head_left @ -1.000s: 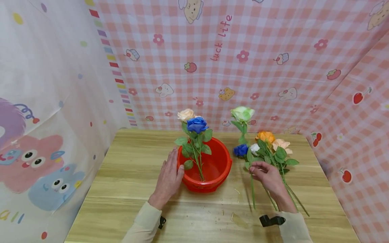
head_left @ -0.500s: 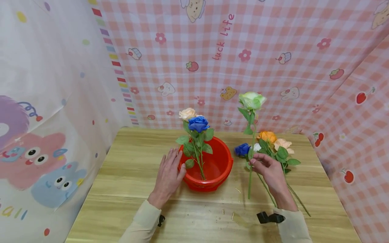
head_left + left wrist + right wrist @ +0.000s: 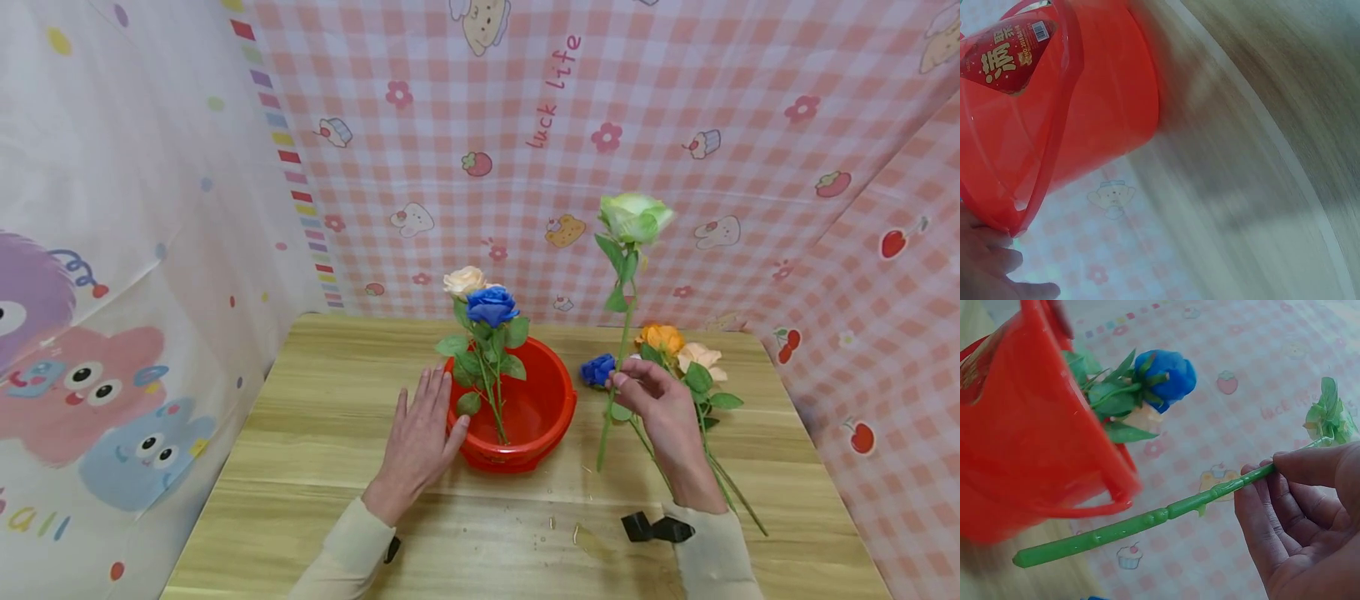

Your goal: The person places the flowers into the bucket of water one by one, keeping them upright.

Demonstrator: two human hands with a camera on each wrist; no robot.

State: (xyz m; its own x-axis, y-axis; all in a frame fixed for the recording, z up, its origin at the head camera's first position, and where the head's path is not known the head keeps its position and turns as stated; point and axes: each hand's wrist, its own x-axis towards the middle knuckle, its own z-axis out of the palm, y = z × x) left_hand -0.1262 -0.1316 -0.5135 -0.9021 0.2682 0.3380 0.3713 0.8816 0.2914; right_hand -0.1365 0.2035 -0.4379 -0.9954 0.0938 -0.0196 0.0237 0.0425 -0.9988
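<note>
Green-white rose [image 3: 636, 218]: raised higher than a moment ago, stem [image 3: 608, 425] pinched in the right hand [image 3: 666, 419], apparently off the worktop [image 3: 322, 417], so likely free to carry. Left hand [image 3: 417, 442]: fingers straight, against the red bucket [image 3: 502, 462]. Open room: bucket's right half, beside the standing blue rose [image 3: 491, 307]. Edge: rim [image 3: 567, 412], left of the held stem.

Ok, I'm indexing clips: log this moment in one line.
right hand: pinches green rose stem | left hand: touches red bucket | standing in bucket: blue rose, cream rose
</note>
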